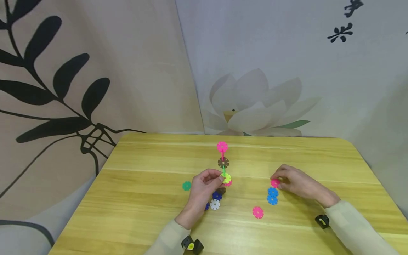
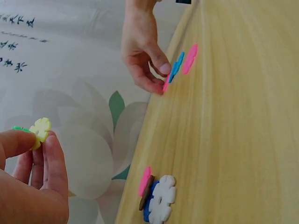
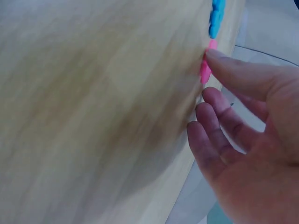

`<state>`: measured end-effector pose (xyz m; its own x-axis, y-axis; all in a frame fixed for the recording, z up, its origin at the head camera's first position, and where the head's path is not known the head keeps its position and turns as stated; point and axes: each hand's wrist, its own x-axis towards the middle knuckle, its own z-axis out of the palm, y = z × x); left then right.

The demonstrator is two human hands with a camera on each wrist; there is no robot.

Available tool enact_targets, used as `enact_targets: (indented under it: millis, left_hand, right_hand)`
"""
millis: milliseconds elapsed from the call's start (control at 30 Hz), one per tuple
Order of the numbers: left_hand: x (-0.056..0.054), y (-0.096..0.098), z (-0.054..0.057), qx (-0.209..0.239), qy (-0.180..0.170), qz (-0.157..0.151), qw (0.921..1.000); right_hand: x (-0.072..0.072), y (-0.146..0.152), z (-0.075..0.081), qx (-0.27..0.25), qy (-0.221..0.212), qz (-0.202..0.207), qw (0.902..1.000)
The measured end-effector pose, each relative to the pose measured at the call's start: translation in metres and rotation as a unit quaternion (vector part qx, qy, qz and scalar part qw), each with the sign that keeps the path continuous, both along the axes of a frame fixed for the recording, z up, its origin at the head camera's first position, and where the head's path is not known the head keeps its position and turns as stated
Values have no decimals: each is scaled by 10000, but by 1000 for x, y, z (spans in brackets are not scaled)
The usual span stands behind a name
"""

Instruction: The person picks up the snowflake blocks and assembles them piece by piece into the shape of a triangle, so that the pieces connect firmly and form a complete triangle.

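My left hand [image 1: 202,189] pinches a yellow snowflake disc [image 1: 227,177] between thumb and fingers, above the table. From that disc a chain runs away from me: an edge-on green disc [image 1: 224,170], a brown disc [image 1: 223,163], an edge-on pink piece, and a flat pink disc [image 1: 222,146] at the far end. On the right, my right hand [image 1: 294,180] has thumb and fingertips on a pink snowflake disc [image 1: 275,182] at the tabletop. In the right wrist view the thumb lies against this pink disc [image 3: 206,70], other fingers bent beside it. Two blue discs [image 1: 272,196] lie just nearer.
Near the left hand lie a white disc [image 1: 215,204], dark blue discs [image 1: 217,196], a brown disc [image 1: 221,190] and a pink one [image 1: 228,183], partly covered. A green disc [image 1: 186,185] sits left, another pink disc [image 1: 258,212] front centre. The wooden table [image 1: 143,166] meets a printed wall behind.
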<state>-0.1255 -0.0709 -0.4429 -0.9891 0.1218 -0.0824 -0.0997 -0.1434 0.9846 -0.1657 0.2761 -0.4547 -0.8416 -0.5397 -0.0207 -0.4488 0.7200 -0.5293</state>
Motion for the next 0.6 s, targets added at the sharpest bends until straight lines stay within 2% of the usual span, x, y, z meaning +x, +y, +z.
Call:
enact_targets:
  millis: [167, 367, 600]
  left_hand:
    - [1, -1, 0, 123, 64, -36, 9999]
    - [0, -1, 0, 183, 105, -43, 9998]
    - [2, -1, 2, 188, 18, -32, 9998]
  right_hand:
    - [-1, -2, -1, -25, -121, -142, 9998]
    - [0, -3, 0, -431, -422, -339, 9976]
    - [11, -7, 3, -711, -326, -809, 9936]
